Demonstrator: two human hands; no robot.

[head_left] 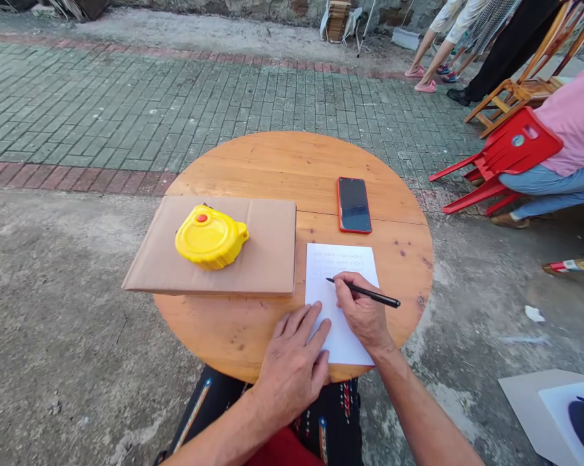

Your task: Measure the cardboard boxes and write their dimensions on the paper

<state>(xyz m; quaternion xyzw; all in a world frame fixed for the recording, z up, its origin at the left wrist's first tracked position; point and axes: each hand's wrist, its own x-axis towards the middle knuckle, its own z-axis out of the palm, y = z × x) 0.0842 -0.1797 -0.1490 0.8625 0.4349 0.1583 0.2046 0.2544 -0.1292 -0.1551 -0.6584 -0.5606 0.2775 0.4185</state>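
My right hand [362,314] is closed around a black pen [377,297], whose tip meets a white sheet of paper [343,340]. Several rows of faint handwriting run across the upper part of the sheet. My left hand [296,353] lies flat with fingers stretched out, partly on the sheet's left edge and partly on the round wooden table [234,336]. To the left, a yellow tape measure [209,238] with a red button rests on a flat brown cardboard box [267,259]. A phone [354,204] in a red case lies beyond the paper.
At the right, a person in a pink top [576,116] sits on a red plastic chair [520,145]. A wooden chair [525,90] and other people's legs [435,55] are behind. A bottle [576,266] lies on the concrete, with pale boards [529,395] at the lower right.
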